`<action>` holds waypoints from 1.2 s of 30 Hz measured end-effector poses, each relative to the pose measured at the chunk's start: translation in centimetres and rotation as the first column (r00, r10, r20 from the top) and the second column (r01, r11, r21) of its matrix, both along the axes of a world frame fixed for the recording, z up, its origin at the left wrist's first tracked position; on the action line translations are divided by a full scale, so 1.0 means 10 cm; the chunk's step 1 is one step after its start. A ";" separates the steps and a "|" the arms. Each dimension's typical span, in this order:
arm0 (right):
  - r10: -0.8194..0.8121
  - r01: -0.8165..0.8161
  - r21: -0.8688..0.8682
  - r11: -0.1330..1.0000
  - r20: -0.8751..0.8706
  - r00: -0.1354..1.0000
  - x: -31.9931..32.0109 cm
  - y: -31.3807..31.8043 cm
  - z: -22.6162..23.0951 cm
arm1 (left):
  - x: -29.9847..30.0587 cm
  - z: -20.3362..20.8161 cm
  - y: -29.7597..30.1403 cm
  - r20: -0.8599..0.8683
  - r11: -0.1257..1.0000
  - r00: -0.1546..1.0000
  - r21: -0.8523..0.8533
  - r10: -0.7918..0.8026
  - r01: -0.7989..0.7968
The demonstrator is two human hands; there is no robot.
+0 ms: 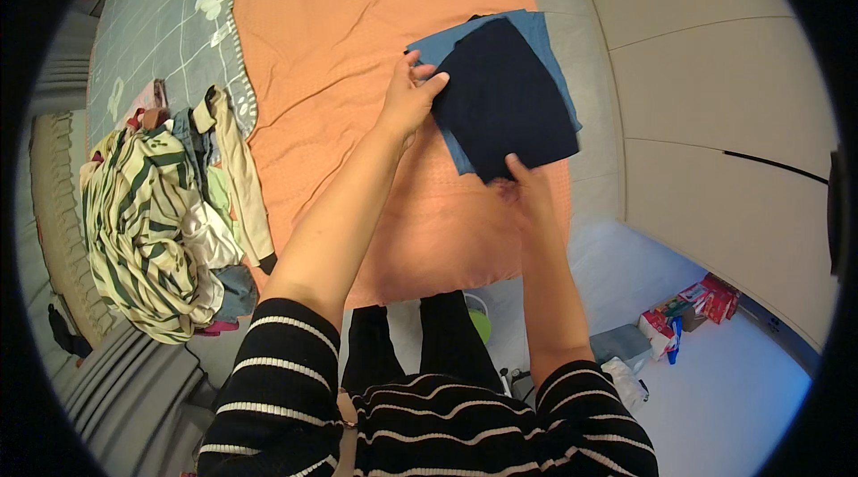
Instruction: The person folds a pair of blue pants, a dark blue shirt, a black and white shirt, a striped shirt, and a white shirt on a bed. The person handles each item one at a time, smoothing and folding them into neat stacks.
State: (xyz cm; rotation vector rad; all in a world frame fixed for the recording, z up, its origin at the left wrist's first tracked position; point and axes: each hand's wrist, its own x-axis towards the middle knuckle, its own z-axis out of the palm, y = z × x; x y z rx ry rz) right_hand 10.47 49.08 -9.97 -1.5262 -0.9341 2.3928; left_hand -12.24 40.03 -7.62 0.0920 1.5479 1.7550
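A folded dark navy garment point(509, 101) lies at an angle over a blue folded garment point(548, 43), near the right side of the orange bed cover. My right hand point(530, 191) grips the navy garment's near edge, thumb on top and fingers underneath, partly blurred. At its left edge is my left hand point(411, 101), with thumb and fingers apart and the thumb tip close against the cloth. Whether the left fingertips touch the blue garment I cannot tell.
A heap of clothes with a green-and-cream striped garment point(143, 227) sits at the bed's left edge. Behind it lies a grey patterned blanket point(161, 21) on the orange cover point(331, 57). Pale cabinets point(715, 92) stand right; red packages point(706, 298) lie on the floor.
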 end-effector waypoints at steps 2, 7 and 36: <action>-0.065 0.058 0.056 0.997 0.138 0.988 -0.01 0.00 -0.34 | 0.03 -0.46 0.07 -0.272 0.984 0.961 -0.179 -0.046 -0.003; -0.112 -0.332 0.891 0.311 0.381 0.918 -0.17 0.04 -0.30 | 0.46 -0.50 0.18 -0.794 0.843 0.313 -0.537 -0.521 0.042; 0.452 -0.689 0.716 -0.112 0.655 0.606 0.35 -0.43 -0.48 | 0.75 -0.81 -0.51 -0.604 0.605 0.069 -0.772 -0.794 0.196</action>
